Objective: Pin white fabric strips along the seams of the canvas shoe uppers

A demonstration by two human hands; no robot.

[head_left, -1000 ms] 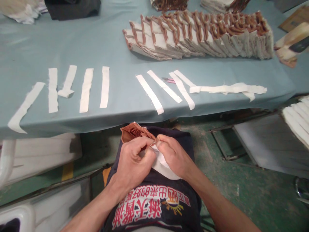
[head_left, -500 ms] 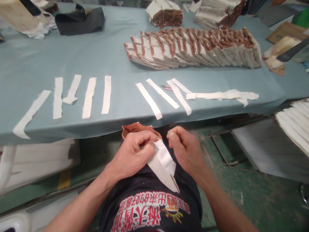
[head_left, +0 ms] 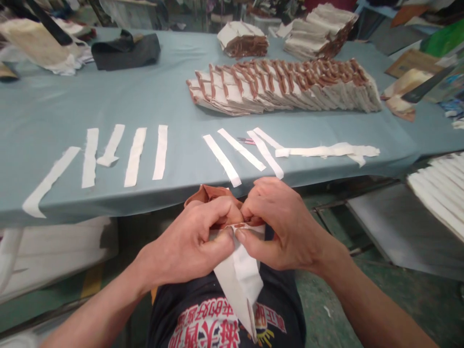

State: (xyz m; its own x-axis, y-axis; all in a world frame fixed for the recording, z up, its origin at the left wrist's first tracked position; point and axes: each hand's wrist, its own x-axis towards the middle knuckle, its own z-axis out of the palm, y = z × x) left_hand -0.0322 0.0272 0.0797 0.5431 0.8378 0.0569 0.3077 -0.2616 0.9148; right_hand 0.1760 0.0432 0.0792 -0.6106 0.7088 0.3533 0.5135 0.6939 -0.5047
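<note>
Between my hands, over my lap, is a folded piece of white fabric with brown leather-like material (head_left: 239,280), its white end hanging down to a point. A white strip (head_left: 246,263) lies along its upper side. My left hand (head_left: 203,237) pinches the piece's edge between thumb and fingers. Right beside it, my right hand (head_left: 277,224) pinches the same edge, the two thumbs almost touching. Brown material bunches behind the fingers, and the fingertips are partly hidden in it.
On the blue-covered table (head_left: 126,101) lie several loose white strips (head_left: 135,157), a pen (head_left: 246,140) and a long white strip (head_left: 326,150). Behind them stands a row of brown-and-white folded pieces (head_left: 282,89). A dark folded cloth (head_left: 126,53) is at the back left.
My right hand has moved left and closed on the piece's edge beside my left hand. The piece's pointed end now hangs more steeply. The view has tilted up slightly.
</note>
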